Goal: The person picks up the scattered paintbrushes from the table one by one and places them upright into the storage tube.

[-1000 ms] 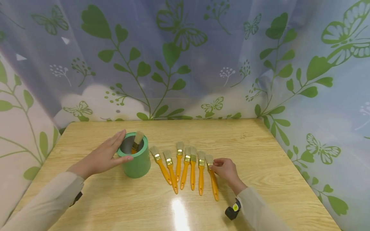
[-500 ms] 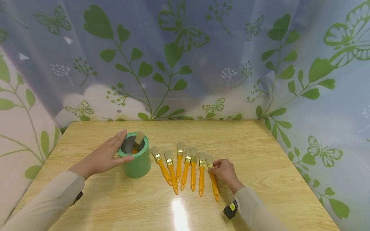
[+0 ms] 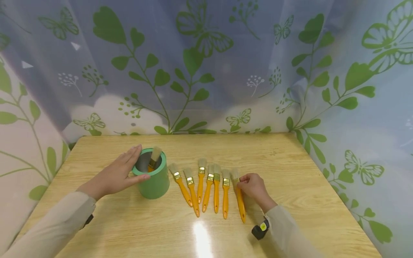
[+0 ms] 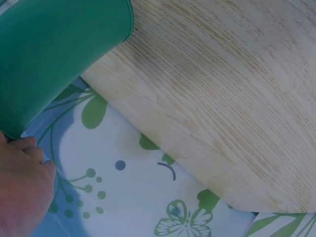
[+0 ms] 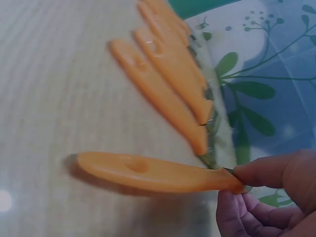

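My right hand (image 3: 255, 188) pinches a paintbrush (image 3: 241, 208) near its metal band, between thumb and fingers. In the right wrist view its orange handle (image 5: 153, 174) points away from the fingertips, with a shadow beneath. My left hand (image 3: 114, 175) rests at the rim of a green can (image 3: 155, 186), fingers straight along the left side and thumb across the front. Inside the can another paintbrush (image 3: 155, 156) stands bristles up, leaning right. The left wrist view shows the can's side (image 4: 59, 54) and part of the left hand (image 4: 24, 185).
Several more paintbrushes, the nearest being a paintbrush (image 3: 225, 193), lie fanned out between the can and my right hand, bristles away from me. The wooden table (image 3: 145, 229) ends at a patterned curtain (image 3: 226, 89) behind and at the sides.
My right hand has risen a little and shifted slightly right with the pinched paintbrush, whose bristle end moved the same way. The left hand and the can stay in place.
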Motion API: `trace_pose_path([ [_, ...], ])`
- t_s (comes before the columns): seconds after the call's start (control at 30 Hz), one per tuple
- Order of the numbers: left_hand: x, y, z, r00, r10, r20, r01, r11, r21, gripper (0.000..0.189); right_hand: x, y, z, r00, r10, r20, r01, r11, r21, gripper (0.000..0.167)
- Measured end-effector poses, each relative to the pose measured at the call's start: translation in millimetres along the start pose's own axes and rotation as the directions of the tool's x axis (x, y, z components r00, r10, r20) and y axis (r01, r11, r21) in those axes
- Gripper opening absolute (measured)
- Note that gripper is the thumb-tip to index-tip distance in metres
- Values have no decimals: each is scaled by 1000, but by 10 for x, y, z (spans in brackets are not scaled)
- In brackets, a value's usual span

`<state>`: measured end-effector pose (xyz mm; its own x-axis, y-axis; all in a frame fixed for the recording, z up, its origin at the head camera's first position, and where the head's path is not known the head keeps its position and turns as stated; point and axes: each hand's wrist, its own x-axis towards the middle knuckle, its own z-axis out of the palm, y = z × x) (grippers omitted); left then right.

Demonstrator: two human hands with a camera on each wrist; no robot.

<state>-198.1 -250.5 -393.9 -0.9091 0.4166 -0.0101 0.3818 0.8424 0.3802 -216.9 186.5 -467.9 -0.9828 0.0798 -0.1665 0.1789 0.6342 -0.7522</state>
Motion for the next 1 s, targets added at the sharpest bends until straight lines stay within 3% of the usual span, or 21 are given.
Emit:
trace_pose_path([
  [0.27,-11,0,-12,1000,9,3,-9,1000,25,100,6,-298,-103,999,-49,18,45,978,202,19],
  [0.67,-7,-8,-11,999,43,-31,-41,998,57,99,-71,-1075,-81,985,-168,-35,165,874,457,20],
  [1.0,3,4,-20,999,32,-10,-32,998,47,98,-179,-1597,74,954,-293,-59,277,790,548,17],
])
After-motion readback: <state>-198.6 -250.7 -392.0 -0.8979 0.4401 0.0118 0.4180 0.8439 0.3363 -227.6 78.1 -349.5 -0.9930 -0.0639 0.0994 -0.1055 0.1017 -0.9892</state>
